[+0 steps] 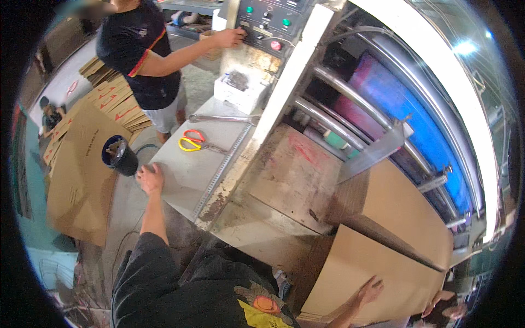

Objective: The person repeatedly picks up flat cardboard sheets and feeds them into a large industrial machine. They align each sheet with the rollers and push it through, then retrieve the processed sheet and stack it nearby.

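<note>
My left hand rests at the left edge of a grey metal table, with its fingers loosely bent and nothing visible in them. Just beyond that hand is a black bucket with something brownish inside. Scissors with red and yellow handles lie on the table, and a long wrench lies behind them. At the lower right, my right hand is over a stack of brown cardboard sheets, its fingers spread; whether it presses on the top sheet I cannot tell.
Ahead, a co-worker's hand touches a control panel. A white box stands below it. Rollers and a blue drum belong to the machine at right. More cardboard is piled at left. Another person is at lower right.
</note>
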`<state>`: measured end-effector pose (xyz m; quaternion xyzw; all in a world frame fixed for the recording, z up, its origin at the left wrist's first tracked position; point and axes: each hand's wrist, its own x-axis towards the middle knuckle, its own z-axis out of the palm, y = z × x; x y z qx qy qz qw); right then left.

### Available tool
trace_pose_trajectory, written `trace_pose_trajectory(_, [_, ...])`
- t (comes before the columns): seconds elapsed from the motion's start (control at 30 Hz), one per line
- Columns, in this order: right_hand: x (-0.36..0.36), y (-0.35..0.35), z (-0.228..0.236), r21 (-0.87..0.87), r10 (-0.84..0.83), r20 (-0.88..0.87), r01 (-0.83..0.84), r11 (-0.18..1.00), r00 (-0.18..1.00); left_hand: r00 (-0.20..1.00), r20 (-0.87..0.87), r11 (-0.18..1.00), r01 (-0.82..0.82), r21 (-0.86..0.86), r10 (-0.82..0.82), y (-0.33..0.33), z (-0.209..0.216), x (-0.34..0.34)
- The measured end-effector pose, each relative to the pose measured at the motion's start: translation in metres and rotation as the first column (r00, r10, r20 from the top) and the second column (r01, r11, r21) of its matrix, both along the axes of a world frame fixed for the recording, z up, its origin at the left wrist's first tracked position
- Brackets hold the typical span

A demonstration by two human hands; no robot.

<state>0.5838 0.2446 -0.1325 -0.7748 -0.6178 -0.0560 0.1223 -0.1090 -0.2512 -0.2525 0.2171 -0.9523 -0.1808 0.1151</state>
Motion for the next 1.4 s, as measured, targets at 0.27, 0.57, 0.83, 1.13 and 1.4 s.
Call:
trace_pose_trajectory(0.27, [-0.008, -0.006, 0.011, -0.009, 0.027, -0.071, -0.028, 1.0, 0.997, 0.999, 0.045, 0.999, 0.005, -0.036, -0.004, -0.008, -0.013, -0.009])
trace_pose_trajectory(0.57, [-0.006, -0.006, 0.013, -0.009, 0.05, -0.067, -0.05, 0.999, 0.996, 0.999, 0.037, 1.0, -0.009, -0.016, 0.009, -0.002, 0.002, -0.002])
trace_pose_trajectory(0.83, [-0.002, -0.001, 0.002, 0.067, 0.026, -0.035, -0.024, 0.998, 0.999, 0.999, 0.05, 1.0, 0.0, -0.007, 0.001, 0.0, 0.006, -0.002])
trace_pose_trajectory(1.13, [-0.003, -0.004, 0.005, 0.068, 0.035, -0.035, -0.032, 0.997, 0.999, 0.999, 0.035, 1.0, 0.029, 0.007, -0.029, -0.004, 0.001, -0.003])
trace_pose_trajectory(1.4, [-0.006, -0.006, 0.015, -0.065, 0.001, -0.102, -0.007, 0.998, 0.995, 0.999, 0.032, 1.0, 0.019, -0.017, -0.018, -0.003, 0.001, -0.002])
